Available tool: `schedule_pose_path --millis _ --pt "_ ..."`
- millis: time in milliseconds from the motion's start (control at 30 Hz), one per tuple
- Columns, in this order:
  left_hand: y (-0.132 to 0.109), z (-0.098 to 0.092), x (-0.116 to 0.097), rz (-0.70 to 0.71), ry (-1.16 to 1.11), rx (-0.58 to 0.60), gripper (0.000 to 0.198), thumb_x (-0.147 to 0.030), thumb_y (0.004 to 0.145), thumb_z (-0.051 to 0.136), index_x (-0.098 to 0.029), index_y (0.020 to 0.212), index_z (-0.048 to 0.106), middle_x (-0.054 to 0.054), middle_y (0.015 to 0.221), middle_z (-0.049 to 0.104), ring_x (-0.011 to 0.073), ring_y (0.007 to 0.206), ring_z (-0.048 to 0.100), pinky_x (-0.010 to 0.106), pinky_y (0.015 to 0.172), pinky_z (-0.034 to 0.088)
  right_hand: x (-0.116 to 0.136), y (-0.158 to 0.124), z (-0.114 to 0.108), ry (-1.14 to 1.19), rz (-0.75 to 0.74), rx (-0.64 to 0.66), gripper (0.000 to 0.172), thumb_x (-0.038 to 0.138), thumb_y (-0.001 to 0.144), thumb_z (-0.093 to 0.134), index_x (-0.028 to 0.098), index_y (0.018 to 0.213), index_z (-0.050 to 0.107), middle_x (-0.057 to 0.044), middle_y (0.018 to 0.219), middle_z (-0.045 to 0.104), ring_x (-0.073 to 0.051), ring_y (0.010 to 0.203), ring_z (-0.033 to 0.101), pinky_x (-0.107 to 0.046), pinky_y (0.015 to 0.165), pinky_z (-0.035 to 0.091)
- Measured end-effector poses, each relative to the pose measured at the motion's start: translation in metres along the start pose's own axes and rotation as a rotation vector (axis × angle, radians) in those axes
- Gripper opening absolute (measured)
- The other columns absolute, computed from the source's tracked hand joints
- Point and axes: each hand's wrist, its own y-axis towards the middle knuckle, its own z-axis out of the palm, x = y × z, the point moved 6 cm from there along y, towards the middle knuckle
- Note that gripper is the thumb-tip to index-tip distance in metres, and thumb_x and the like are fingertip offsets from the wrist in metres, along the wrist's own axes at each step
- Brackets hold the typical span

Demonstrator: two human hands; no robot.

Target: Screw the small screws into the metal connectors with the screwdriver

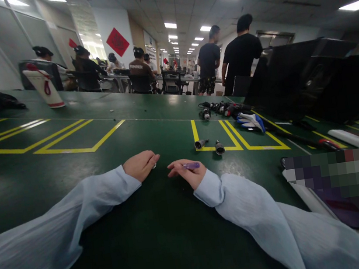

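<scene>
My left hand rests low over the green table, back of the hand up, its fingers pressed together. A small shiny metal bit shows at its fingertips; its kind is unclear. A short gap to the right, my right hand curls around a small purple pen-like tool, whose tip is hidden. Beyond that hand, two metal fittings lie apart near yellow tape: one on its side and one with its round open end toward me.
More metal fittings with black cables lie farther back, beside a blue and white glove. Black monitors stand at the right, near a partly blurred flat device. A white cup stands at far left. Several people are beyond the table.
</scene>
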Motion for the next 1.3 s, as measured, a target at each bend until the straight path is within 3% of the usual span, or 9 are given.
schedule_pose_path --millis 133,233,367,600,833,967,1100,1300 --pt "-0.001 -0.001 0.0 -0.007 -0.009 -0.009 0.04 -0.043 0.083 0.02 -0.017 0.07 0.047 0.003 0.066 0.049 0.016 0.063 0.049 0.029 0.062 0.039 -0.021 -0.001 -0.02 0.174 0.187 -0.235 0.032 0.04 0.075 0.05 0.013 0.071 0.066 0.0 0.049 0.056 -0.008 0.044 0.049 -0.021 0.044 0.04" --pt "-0.002 -0.002 -0.002 -0.019 -0.003 -0.021 0.039 -0.042 0.083 0.02 -0.017 0.069 0.046 0.003 0.066 0.049 0.0159 0.063 0.049 0.029 0.062 0.038 -0.03 -0.002 -0.025 0.309 0.285 -0.294 0.022 0.034 0.068 0.057 0.013 0.062 0.063 0.002 0.044 0.055 -0.006 0.037 0.046 -0.02 0.04 0.039" --pt "-0.002 -0.003 -0.004 -0.014 0.006 -0.016 0.039 -0.042 0.083 0.02 -0.017 0.068 0.046 0.003 0.065 0.049 0.0163 0.063 0.049 0.029 0.062 0.038 -0.03 -0.004 -0.025 0.417 0.31 -0.289 0.011 0.024 0.06 0.062 0.014 0.057 0.057 0.002 0.045 0.058 -0.007 0.037 0.05 -0.02 0.04 0.041" --pt "-0.001 -0.003 -0.004 -0.019 0.007 0.01 0.041 -0.042 0.083 0.019 -0.017 0.069 0.048 0.003 0.066 0.05 0.0164 0.064 0.05 0.029 0.062 0.039 -0.026 -0.011 -0.024 0.437 0.305 -0.259 0.019 0.027 0.06 0.064 0.016 0.054 0.05 0.002 0.043 0.058 -0.008 0.037 0.052 -0.019 0.039 0.043" --pt "-0.003 -0.003 -0.012 0.011 0.04 -0.004 0.04 -0.051 0.076 0.035 -0.014 0.078 0.05 0.005 0.072 0.052 0.0162 0.062 0.049 0.028 0.057 0.04 -0.027 -0.015 -0.025 0.321 0.341 -0.191 0.023 0.031 0.063 0.061 0.017 0.052 0.046 0.004 0.036 0.051 -0.006 0.03 0.045 -0.016 0.031 0.034" --pt "-0.004 0.0 -0.013 0.065 0.021 -0.006 0.034 -0.046 0.071 0.045 -0.014 0.08 0.051 0.006 0.076 0.053 0.0166 0.066 0.05 0.029 0.059 0.041 -0.028 -0.015 -0.026 0.295 0.346 -0.193 0.023 0.031 0.063 0.059 0.017 0.051 0.045 0.005 0.036 0.05 -0.006 0.031 0.045 -0.016 0.031 0.034" --pt "-0.004 0.003 -0.011 0.103 0.005 -0.02 0.027 -0.039 0.072 0.045 -0.014 0.082 0.052 0.005 0.077 0.052 0.0161 0.067 0.05 0.029 0.061 0.042 -0.027 -0.014 -0.025 0.269 0.318 -0.189 0.023 0.032 0.064 0.057 0.017 0.052 0.045 0.005 0.037 0.049 -0.007 0.032 0.044 -0.017 0.033 0.034" --pt "-0.004 0.006 -0.015 0.156 0.012 -0.021 0.034 -0.045 0.073 0.046 -0.014 0.084 0.053 0.008 0.083 0.053 0.0183 0.073 0.05 0.031 0.065 0.041 -0.017 -0.019 -0.023 0.068 0.248 -0.175 0.02 0.029 0.068 0.055 0.018 0.054 0.046 0.005 0.04 0.048 -0.006 0.036 0.045 -0.018 0.038 0.035"
